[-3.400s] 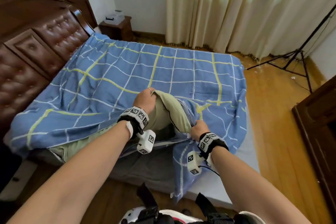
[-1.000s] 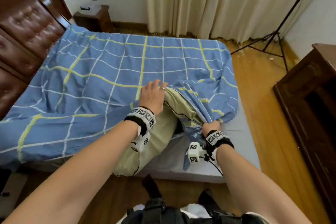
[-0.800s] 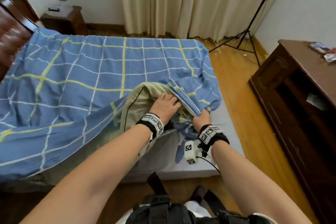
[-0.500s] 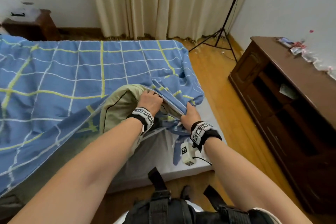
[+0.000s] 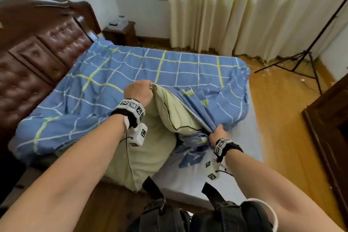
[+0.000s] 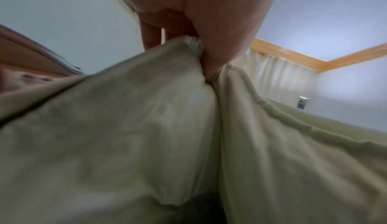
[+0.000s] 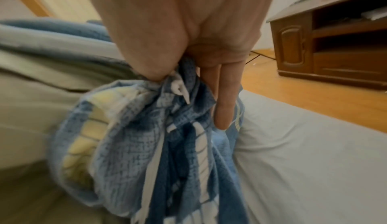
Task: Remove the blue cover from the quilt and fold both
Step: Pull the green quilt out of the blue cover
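Observation:
The blue checked cover (image 5: 169,69) lies spread over the bed. From its near opening a pale green quilt (image 5: 175,111) bulges out and hangs over the bed's front edge. My left hand (image 5: 139,90) grips a raised fold of the quilt (image 6: 146,111) above the opening, thumb and fingers pinching it. My right hand (image 5: 218,133) grips the bunched edge of the blue cover (image 7: 167,128) low at the right of the opening, beside the quilt. Most of the quilt is hidden inside the cover.
A grey mattress sheet (image 5: 248,149) shows at the bed's near right corner. The dark padded headboard (image 5: 37,58) stands at left, a nightstand (image 5: 122,32) behind it. A tripod (image 5: 305,56) stands on the wooden floor by the curtains. A dark cabinet (image 5: 331,118) is at right.
My left hand has lifted the quilt fold higher and farther out of the opening, and more quilt hangs over the front edge. My right hand keeps its hold on the cover. The view swung back left.

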